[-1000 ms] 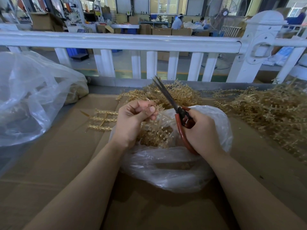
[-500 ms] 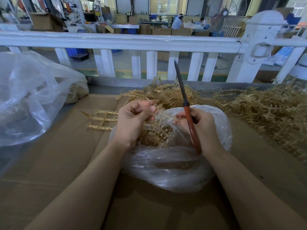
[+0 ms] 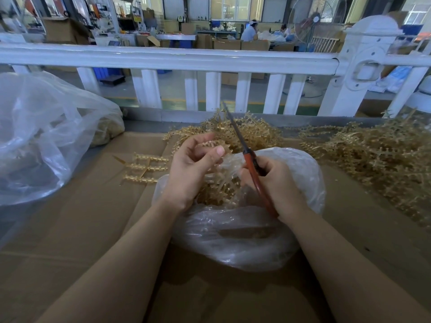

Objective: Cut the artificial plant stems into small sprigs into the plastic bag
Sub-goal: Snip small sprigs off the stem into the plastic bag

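— Sprigs (image 3: 219, 194) fill the bag (image 3: 245, 238) under both hands; how much is left?
— Plenty: stems (image 3: 377, 164) heaped right of them. Left hand (image 3: 191, 169) pinches a stem piece (image 3: 211, 143); right hand (image 3: 277, 185) grips closed scissors (image 3: 247, 157).

No legible text; distant wall signs perhaps lettered, too blurred.

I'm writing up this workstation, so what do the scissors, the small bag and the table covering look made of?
Scissors: dull grey metal blades, glossy red-orange handles, probably plastic-coated. Small bag: thin clear plastic film, crinkled and shiny. Table covering: brown corrugated cardboard, matte, with fold creases.
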Available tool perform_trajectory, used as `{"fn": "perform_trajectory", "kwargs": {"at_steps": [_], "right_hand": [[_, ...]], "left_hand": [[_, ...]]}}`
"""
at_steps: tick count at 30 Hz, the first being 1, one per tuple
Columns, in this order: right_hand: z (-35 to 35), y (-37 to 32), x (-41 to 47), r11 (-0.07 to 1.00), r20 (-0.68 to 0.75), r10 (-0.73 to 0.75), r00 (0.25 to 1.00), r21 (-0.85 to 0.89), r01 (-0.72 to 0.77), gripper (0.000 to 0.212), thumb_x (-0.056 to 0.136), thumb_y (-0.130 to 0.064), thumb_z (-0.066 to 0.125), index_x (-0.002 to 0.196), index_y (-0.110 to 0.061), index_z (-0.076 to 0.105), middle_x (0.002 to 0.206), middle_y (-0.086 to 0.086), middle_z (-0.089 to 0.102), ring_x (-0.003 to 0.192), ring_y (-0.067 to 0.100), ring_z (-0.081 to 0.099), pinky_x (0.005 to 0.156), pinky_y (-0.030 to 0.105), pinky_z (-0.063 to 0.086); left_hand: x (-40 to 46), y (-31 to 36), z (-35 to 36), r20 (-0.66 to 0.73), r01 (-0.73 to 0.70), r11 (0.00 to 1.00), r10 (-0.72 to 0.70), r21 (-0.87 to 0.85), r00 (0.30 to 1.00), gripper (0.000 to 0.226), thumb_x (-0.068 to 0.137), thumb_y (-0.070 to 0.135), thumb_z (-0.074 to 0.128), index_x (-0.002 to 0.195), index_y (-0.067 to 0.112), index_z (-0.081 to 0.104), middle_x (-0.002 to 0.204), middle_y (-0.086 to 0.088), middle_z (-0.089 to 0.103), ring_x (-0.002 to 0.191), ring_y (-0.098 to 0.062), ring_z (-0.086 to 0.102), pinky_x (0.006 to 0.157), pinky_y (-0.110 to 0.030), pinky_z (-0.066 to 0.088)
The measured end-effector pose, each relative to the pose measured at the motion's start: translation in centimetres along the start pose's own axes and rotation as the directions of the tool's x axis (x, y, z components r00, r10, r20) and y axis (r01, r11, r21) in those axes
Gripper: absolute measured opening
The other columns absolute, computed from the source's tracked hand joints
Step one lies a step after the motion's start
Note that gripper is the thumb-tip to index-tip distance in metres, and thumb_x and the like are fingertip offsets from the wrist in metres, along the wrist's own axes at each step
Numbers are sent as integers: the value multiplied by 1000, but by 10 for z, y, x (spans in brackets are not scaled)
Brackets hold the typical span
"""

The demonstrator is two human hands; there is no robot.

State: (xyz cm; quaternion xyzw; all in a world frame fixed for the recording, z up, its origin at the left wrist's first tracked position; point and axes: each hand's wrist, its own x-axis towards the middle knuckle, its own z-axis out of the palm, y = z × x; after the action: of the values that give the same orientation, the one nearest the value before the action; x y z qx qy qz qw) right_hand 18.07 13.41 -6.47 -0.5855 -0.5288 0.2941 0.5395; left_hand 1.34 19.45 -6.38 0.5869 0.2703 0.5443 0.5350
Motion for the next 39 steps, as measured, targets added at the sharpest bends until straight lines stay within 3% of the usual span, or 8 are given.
{"fn": "perform_trajectory", "kwargs": {"at_steps": [3, 8, 11, 17, 23, 26, 30, 39], "right_hand": [[-5, -3, 2, 976, -39, 29, 999, 216, -20, 14, 92, -5, 68, 80, -12, 69, 67, 5, 71, 49, 3, 60, 52, 12, 46], [-9, -10, 0, 890, -50, 67, 996, 455, -37, 14, 98, -4, 59, 96, 9, 63, 61, 2, 67, 40, 0, 53, 40, 10, 39], [-10, -12, -2, 883, -35, 49, 998, 469, -27, 24, 99, -7, 58, 106, 16, 61, 51, -6, 62, 37, 1, 47, 39, 12, 36], [-2, -16, -5, 903, -19, 66, 998, 426, -51, 9, 97, -4, 60, 89, -6, 63, 77, 7, 72, 38, 4, 44, 37, 16, 34], [0, -16, -5, 901, -30, 48, 998, 432, -30, 2, 94, -2, 64, 93, -3, 63, 70, 3, 69, 39, 1, 52, 40, 11, 39], [-2, -12, -4, 913, -17, -8, 1000, 408, 15, 4, 90, -4, 69, 92, -5, 66, 55, -9, 62, 42, -1, 54, 43, 9, 40], [0, -8, -3, 935, 28, -33, 999, 353, 21, 7, 87, -4, 73, 88, -11, 70, 63, -6, 65, 47, -2, 57, 48, 8, 42], [1, -6, -2, 958, 6, -31, 999, 287, 28, 24, 87, -4, 74, 77, -25, 76, 65, -3, 70, 49, -1, 60, 47, 8, 44]], "left_hand": [[2, -3, -3, 24, 120, 992, -121, 36, 992, 65, 74, 40, 80, 129, 18, 54, 113, 0, 72, 111, -15, 67, 87, -25, 54], [-2, 0, 1, 116, 164, 949, -202, 270, 973, 82, 61, 61, 75, 130, 22, 54, 129, 2, 60, 122, -18, 58, 103, -37, 49], [-6, 6, 5, 151, 114, 922, -181, 370, 972, 61, 61, 60, 77, 108, 24, 65, 122, -6, 59, 116, -24, 59, 103, -49, 47], [-9, 8, 7, 219, 13, 940, -93, 342, 971, 20, 78, 13, 81, 80, 4, 64, 88, -12, 68, 85, -27, 64, 94, -52, 49], [-9, 7, 10, 252, -26, 904, -91, 428, 963, 12, 83, 34, 71, 84, 24, 76, 91, 2, 76, 98, -23, 69, 105, -62, 37], [-8, 3, 5, 205, 2, 960, -62, 279, 977, 14, 94, 14, 66, 86, 8, 75, 85, -6, 75, 82, -20, 69, 88, -42, 53], [-6, 0, 4, 147, -1, 979, -29, 202, 989, 21, 96, 6, 60, 79, 13, 71, 72, 6, 71, 71, -5, 64, 70, -19, 49], [-5, -1, 4, 270, -17, 994, -14, 111, 963, 10, 84, 16, 76, 86, 7, 75, 79, -3, 75, 74, -11, 68, 72, -22, 53]]}}
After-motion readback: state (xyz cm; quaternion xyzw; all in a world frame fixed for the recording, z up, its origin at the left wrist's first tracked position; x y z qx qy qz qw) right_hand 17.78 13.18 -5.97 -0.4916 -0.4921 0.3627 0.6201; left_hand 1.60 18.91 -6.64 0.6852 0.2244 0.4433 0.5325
